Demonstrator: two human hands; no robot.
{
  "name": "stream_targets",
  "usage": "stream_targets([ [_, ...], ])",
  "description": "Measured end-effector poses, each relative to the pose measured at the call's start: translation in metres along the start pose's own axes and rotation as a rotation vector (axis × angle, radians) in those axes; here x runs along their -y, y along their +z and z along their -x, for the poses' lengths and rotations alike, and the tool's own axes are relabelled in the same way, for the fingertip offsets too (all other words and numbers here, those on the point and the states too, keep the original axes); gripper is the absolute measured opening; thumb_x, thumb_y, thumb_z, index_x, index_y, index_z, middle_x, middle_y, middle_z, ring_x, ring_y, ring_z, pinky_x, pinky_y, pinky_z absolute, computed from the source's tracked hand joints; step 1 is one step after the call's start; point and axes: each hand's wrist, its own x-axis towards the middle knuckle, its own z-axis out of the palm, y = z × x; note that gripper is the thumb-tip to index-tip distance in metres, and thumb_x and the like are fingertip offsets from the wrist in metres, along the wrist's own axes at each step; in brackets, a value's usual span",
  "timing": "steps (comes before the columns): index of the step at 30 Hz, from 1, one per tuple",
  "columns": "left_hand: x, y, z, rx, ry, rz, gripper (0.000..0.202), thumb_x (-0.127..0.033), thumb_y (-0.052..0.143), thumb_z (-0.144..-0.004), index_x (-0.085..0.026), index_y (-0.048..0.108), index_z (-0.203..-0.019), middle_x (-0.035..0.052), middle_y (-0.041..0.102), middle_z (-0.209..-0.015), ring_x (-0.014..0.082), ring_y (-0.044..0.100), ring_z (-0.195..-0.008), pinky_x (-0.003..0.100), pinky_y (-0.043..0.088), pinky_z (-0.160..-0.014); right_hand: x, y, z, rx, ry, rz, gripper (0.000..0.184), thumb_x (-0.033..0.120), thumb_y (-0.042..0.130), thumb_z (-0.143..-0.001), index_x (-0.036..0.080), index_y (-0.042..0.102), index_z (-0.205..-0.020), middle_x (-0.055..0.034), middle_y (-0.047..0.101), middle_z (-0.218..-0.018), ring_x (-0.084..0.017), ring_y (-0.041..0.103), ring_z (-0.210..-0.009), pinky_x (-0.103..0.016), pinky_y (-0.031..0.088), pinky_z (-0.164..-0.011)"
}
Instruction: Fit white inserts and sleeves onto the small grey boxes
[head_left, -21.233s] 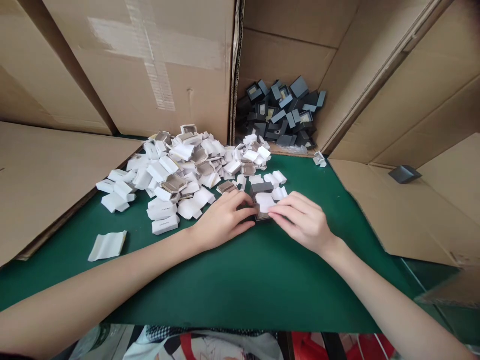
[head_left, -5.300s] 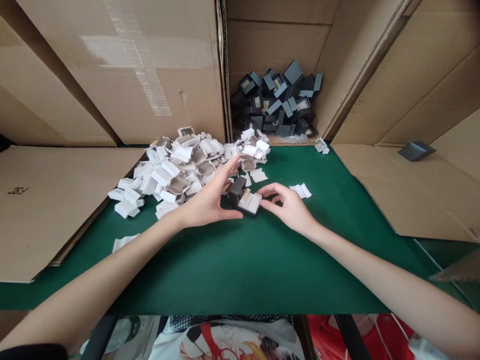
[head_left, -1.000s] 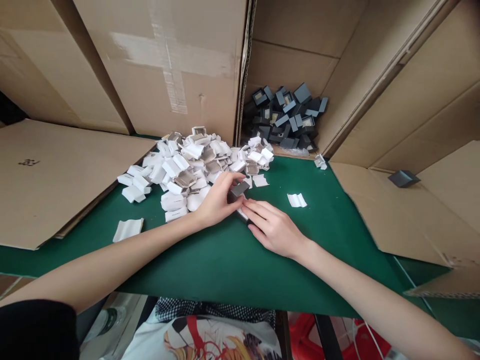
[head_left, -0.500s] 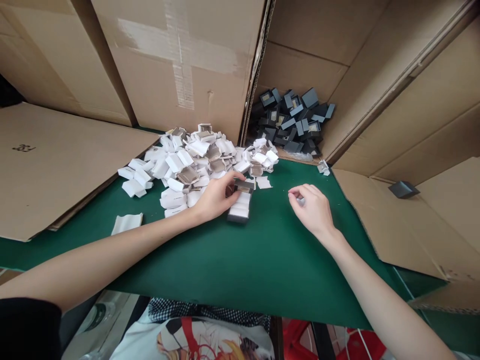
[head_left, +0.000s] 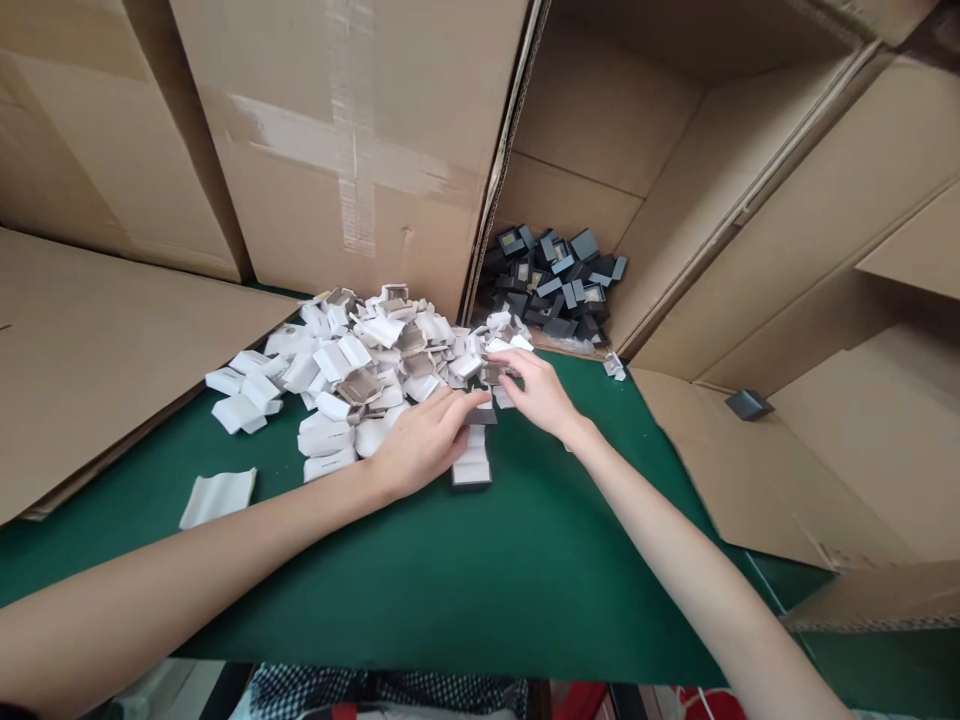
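Observation:
A small dark grey box lies open on the green mat, showing a white padded insert inside. My left hand curls round its left side and holds it. My right hand reaches to the near edge of a heap of white inserts and pinches one small white and brown piece there. Both forearms stretch in from the bottom of the view.
A big cardboard carton lies on its side at the back with several dark grey boxes heaped inside. Another carton stands behind the white heap. Cardboard flaps flank the mat. One grey box sits on the right flap; a loose insert lies left.
My right hand has moved from the bare mat on the right up and left to the edge of the white heap. My left hand has stayed on the open box.

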Motion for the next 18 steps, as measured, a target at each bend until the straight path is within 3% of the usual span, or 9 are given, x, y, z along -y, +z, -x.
stream_targets([
  [4, -0.001, 0.002, 0.003, -0.002, 0.046, -0.041, 0.042, -0.010, 0.044, -0.084, -0.020, 0.037, -0.124, 0.0078, 0.060, -0.102, 0.0195, 0.061, -0.092, 0.027, 0.051, -0.067, 0.000, 0.017, -0.026, 0.112, -0.055, 0.015, 0.042, 0.007, 0.047, -0.083, 0.018, 0.057, -0.123, -0.0089, 0.059, -0.125, -0.021, 0.052, -0.115, -0.037, 0.041, -0.099],
  [7, -0.004, 0.003, 0.005, 0.031, 0.031, 0.047, 0.046, -0.009, 0.043, -0.084, -0.020, 0.034, -0.127, 0.0091, 0.057, -0.111, 0.0199, 0.060, -0.099, 0.027, 0.053, -0.069, 0.001, 0.022, -0.027, 0.163, -0.053, 0.099, 0.031, 0.008, 0.051, -0.083, 0.018, 0.064, -0.110, -0.0077, 0.064, -0.111, -0.021, 0.055, -0.106, -0.035, 0.043, -0.093],
  [10, -0.009, 0.002, 0.005, 0.042, -0.024, 0.133, 0.045, -0.008, 0.040, -0.084, -0.022, 0.036, -0.126, 0.0090, 0.055, -0.115, 0.0191, 0.060, -0.101, 0.028, 0.053, -0.073, 0.000, 0.012, -0.019, 0.201, -0.053, 0.192, 0.019, 0.013, 0.059, -0.082, 0.018, 0.066, -0.100, -0.0067, 0.065, -0.100, -0.021, 0.055, -0.098, -0.035, 0.042, -0.087],
  [14, -0.016, 0.001, 0.007, 0.080, -0.058, 0.223, 0.041, -0.007, 0.039, -0.085, -0.022, 0.040, -0.123, 0.0089, 0.053, -0.118, 0.0173, 0.059, -0.099, 0.029, 0.053, -0.080, -0.004, -0.011, -0.007, 0.306, -0.056, 0.286, 0.018, 0.013, 0.061, -0.082, 0.018, 0.067, -0.098, -0.0068, 0.065, -0.097, -0.022, 0.056, -0.097, -0.036, 0.042, -0.085],
  [18, -0.020, -0.001, 0.008, 0.140, -0.053, 0.267, 0.040, -0.014, 0.043, -0.086, -0.022, 0.038, -0.125, 0.0093, 0.050, -0.120, 0.0181, 0.059, -0.099, 0.029, 0.053, -0.077, 0.001, -0.020, -0.001, 0.256, -0.044, 0.298, 0.026, 0.009, 0.053, -0.085, 0.019, 0.067, -0.105, -0.0073, 0.063, -0.097, -0.022, 0.055, -0.097, -0.034, 0.043, -0.083],
])
